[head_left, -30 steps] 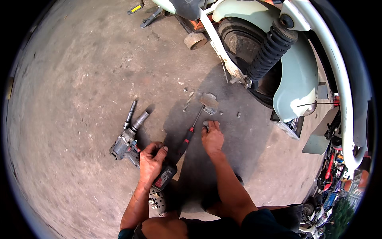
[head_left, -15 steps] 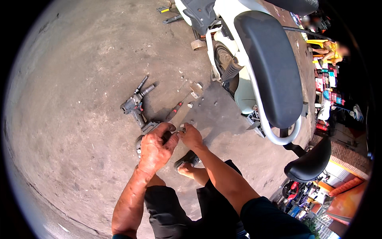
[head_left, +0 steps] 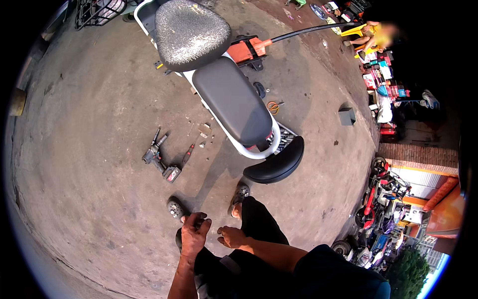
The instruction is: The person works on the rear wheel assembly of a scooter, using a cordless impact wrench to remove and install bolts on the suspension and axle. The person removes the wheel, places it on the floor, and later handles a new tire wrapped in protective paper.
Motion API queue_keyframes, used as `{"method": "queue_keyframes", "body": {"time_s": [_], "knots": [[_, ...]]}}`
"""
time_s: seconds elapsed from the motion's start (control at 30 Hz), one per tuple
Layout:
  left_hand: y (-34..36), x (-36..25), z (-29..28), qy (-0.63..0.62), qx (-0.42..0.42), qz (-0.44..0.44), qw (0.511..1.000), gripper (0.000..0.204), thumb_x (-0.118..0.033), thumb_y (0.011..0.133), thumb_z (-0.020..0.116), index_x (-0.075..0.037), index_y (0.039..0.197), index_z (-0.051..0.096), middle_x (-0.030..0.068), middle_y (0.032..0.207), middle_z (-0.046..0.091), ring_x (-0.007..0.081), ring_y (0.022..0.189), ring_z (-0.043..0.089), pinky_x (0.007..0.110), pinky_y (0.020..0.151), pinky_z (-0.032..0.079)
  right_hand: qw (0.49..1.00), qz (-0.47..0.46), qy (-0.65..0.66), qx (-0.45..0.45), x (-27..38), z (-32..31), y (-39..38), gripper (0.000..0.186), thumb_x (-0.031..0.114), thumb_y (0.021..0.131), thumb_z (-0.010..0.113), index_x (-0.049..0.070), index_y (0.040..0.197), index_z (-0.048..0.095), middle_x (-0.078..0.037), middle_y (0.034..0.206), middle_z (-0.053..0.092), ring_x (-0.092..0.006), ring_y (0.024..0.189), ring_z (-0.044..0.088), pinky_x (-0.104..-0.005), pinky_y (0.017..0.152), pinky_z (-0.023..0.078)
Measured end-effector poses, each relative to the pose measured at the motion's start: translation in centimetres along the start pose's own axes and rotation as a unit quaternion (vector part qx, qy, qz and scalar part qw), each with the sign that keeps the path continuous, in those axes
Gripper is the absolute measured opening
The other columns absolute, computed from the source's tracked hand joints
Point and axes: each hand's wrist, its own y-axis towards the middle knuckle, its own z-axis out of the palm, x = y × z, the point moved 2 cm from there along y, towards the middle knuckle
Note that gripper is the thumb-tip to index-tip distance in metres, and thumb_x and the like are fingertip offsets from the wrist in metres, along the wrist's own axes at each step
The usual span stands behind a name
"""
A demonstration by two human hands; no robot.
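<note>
My left hand (head_left: 193,236) is in front of my left leg with its fingers curled and the thumb near them. What it holds, if anything, is too small to make out. A short gap to its right separates it from my right hand (head_left: 232,236), whose fingers are bent inward over my lap and hide whatever is in them. Both hands are off the ground. Beyond my feet lie a cordless power tool (head_left: 158,158) with a battery and a red-and-black screwdriver (head_left: 188,153). A small brownish block (head_left: 204,130) sits farther out among tiny loose parts.
A white scooter with a long grey seat (head_left: 233,99) and black backrest (head_left: 277,164) stands ahead. Past it are an orange jack (head_left: 249,51), orange-handled scissors (head_left: 273,106) and a dark box (head_left: 347,116). Someone sits on a yellow chair (head_left: 352,32); parked motorbikes (head_left: 371,199) line the right.
My view has risen and drawn back, so more of the scooter and the jack shows. My hands have moved apart and down toward my legs; before, their fingers met near the power tool.
</note>
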Motion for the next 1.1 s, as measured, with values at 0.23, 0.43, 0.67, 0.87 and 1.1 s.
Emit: {"method": "queue_keyframes", "body": {"time_s": [0.23,0.43,0.67,0.87,1.1], "knots": [[-1.5,-10.8,12.8,0.032,-0.072,0.145,0.986,0.046,-0.016,0.085,0.072,-0.001,0.125,0.054,0.0112,0.111,0.057,0.0209,0.101,0.055,0.033,0.087,0.045,0.987,0.019,0.089,-0.136,-12.8,-7.4,-7.2,0.038,0.033,0.089,0.056,0.004,0.113,0.060,-0.018,0.108,0.064,-0.0357,0.098,0.064,-0.0434,0.084,0.051],[-0.1,-14.6,22.7,0.322,-0.199,0.274,0.884,0.082,-0.036,0.075,0.080,-0.002,0.139,0.042,0.0211,0.137,0.041,0.0405,0.129,0.036,0.051,0.108,0.029,0.953,0.038,0.141,-0.264,-28.9,-19.0,-13.3,0.037,0.031,0.086,0.064,0.005,0.112,0.061,-0.019,0.105,0.067,-0.0350,0.099,0.064,-0.0438,0.084,0.051],[1.8,-15.2,26.1,0.468,-0.272,0.199,0.817,0.090,-0.023,0.065,0.083,-0.004,0.141,0.038,0.0192,0.138,0.042,0.0408,0.129,0.037,0.052,0.107,0.030,0.941,0.250,0.052,-0.221,-47.6,-25.6,-23.3,0.039,0.031,0.080,0.065,0.004,0.109,0.065,-0.018,0.100,0.069,-0.0347,0.098,0.065,-0.0433,0.086,0.051],[4.1,-16.4,25.9,0.462,-0.219,0.216,0.832,0.085,-0.018,0.054,0.086,-0.004,0.128,0.046,0.0145,0.123,0.052,0.0354,0.117,0.045,0.049,0.104,0.032,0.929,0.277,0.100,-0.224,-51.2,-26.6,-22.6,0.037,0.033,0.080,0.064,0.008,0.108,0.066,-0.017,0.097,0.070,-0.0355,0.099,0.065,-0.0443,0.087,0.051],[4.8,-16.8,25.3,0.452,-0.186,0.215,0.845,0.082,-0.020,0.051,0.088,-0.004,0.122,0.049,0.0136,0.118,0.054,0.0359,0.113,0.047,0.048,0.101,0.035,0.958,0.220,0.111,-0.146,-47.5,-26.1,-19.2,0.039,0.037,0.082,0.065,0.008,0.108,0.065,-0.018,0.101,0.070,-0.0355,0.100,0.065,-0.0440,0.087,0.051]]}}
